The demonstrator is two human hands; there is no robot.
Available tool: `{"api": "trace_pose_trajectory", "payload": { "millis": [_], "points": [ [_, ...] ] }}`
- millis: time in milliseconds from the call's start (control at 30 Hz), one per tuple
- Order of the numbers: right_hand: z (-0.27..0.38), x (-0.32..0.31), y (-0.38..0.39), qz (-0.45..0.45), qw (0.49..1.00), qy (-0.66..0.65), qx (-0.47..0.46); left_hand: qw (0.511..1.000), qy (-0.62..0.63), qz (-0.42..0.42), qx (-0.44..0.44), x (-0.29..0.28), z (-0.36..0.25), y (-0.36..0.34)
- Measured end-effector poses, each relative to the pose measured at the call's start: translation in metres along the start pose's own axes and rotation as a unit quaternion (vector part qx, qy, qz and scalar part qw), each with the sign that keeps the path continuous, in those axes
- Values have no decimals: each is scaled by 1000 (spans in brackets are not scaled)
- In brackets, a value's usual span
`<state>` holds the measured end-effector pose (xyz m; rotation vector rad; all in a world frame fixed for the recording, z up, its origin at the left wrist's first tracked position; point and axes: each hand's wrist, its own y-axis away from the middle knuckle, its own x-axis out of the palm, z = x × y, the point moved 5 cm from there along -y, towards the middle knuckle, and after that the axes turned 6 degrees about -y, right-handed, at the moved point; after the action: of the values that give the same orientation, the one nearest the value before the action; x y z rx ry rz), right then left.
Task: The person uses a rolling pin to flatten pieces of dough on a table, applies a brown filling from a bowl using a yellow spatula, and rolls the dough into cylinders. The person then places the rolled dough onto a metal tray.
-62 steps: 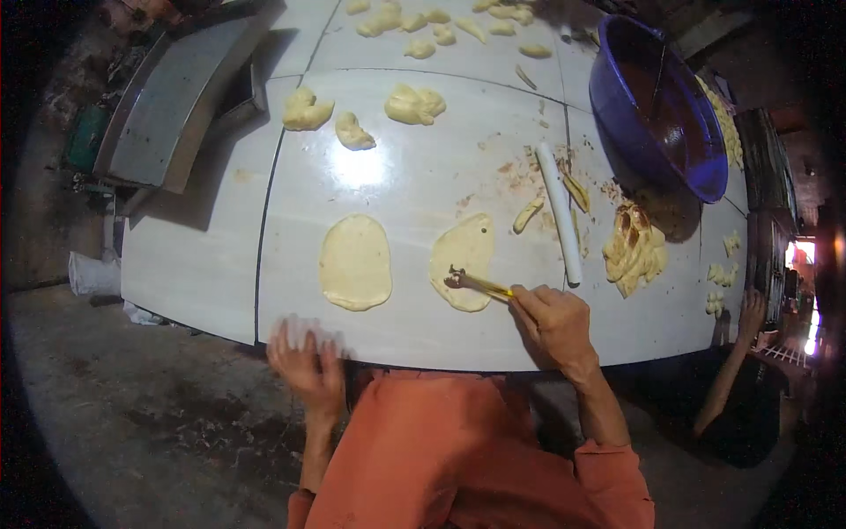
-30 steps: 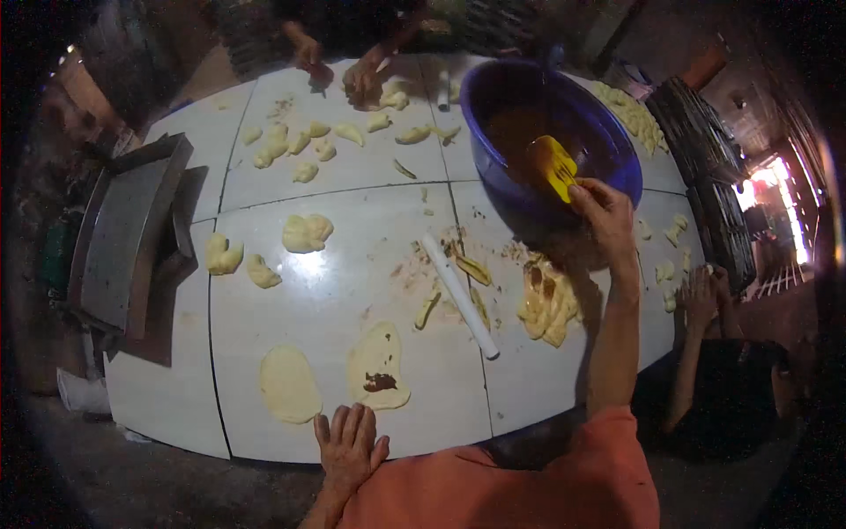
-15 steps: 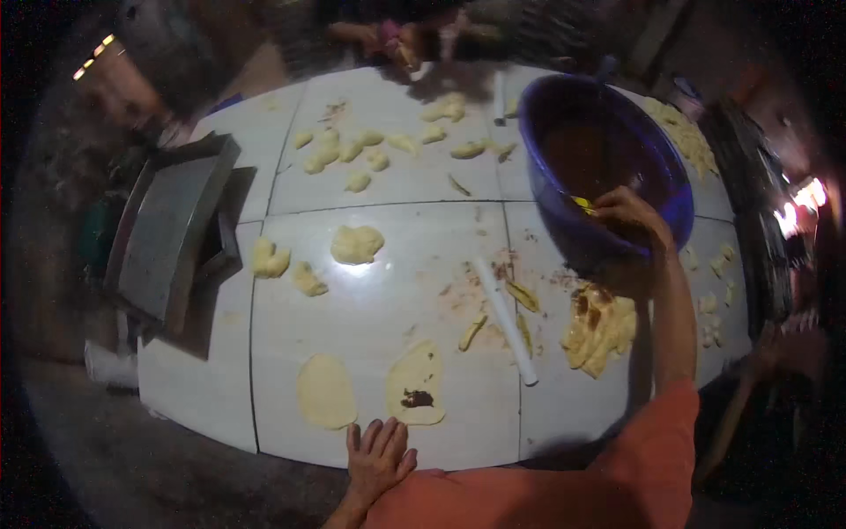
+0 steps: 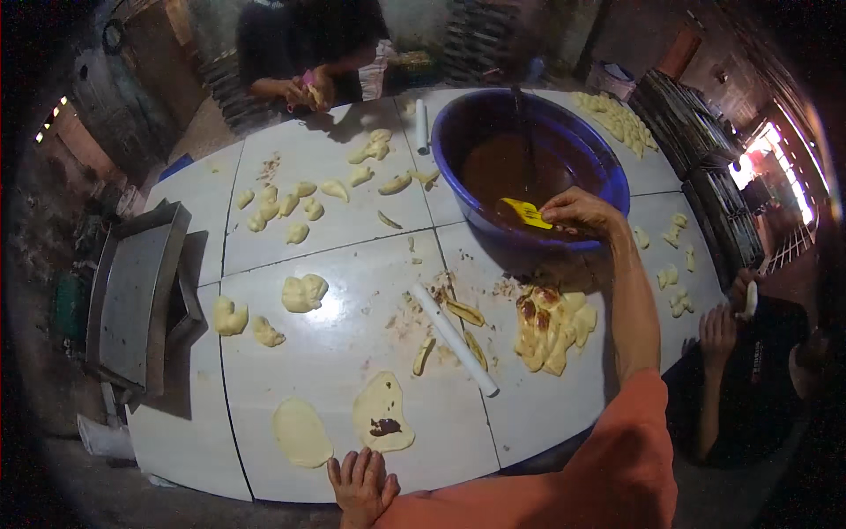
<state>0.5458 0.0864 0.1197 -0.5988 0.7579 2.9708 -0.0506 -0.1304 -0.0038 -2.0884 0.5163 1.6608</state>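
My right hand (image 4: 582,212) grips a yellow plastic scraper (image 4: 526,212) at the near rim of a big blue tub (image 4: 469,216). Dark brown filling (image 4: 507,167) lies inside the tub. At the table's near edge my left hand (image 4: 363,487) rests with fingers stretched out, its tips close to two flat dough pieces. The left dough piece (image 4: 301,432) is plain; on the right dough piece (image 4: 385,397) sits a smear of dark filling (image 4: 384,428). A white rolling pin (image 4: 454,339) lies slantwise beside several narrow filled dough strips (image 4: 464,312).
Metal trays (image 4: 132,291) stand at the left. A glossy, brown-marked dough heap (image 4: 551,326) lies below the tub. Dough lumps (image 4: 304,294) dot the table. Across it, one person's hands (image 4: 308,91) hold something; another person's hand (image 4: 718,335) shows at the right.
The view has shifted, moving the table leftward and down in the picture. More of the yellow scraper shows in my right hand at the tub. My left hand stays by the dough pieces.
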Motion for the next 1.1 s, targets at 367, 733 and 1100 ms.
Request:
{"api": "trace_pose_trajectory", "payload": {
  "millis": [367, 733, 1100],
  "points": [
    [68, 110, 73, 37, 996, 23, -77, 999, 14, -42, 19, -2, 2, -4],
    [41, 354, 128, 125, 924, 273, -237, 999, 26, -21, 28, -4, 1, -4],
    [34, 337, 150, 36, 950, 252, -182, 998, 46, -20, 36, -3, 4, -5]
  ]
}}
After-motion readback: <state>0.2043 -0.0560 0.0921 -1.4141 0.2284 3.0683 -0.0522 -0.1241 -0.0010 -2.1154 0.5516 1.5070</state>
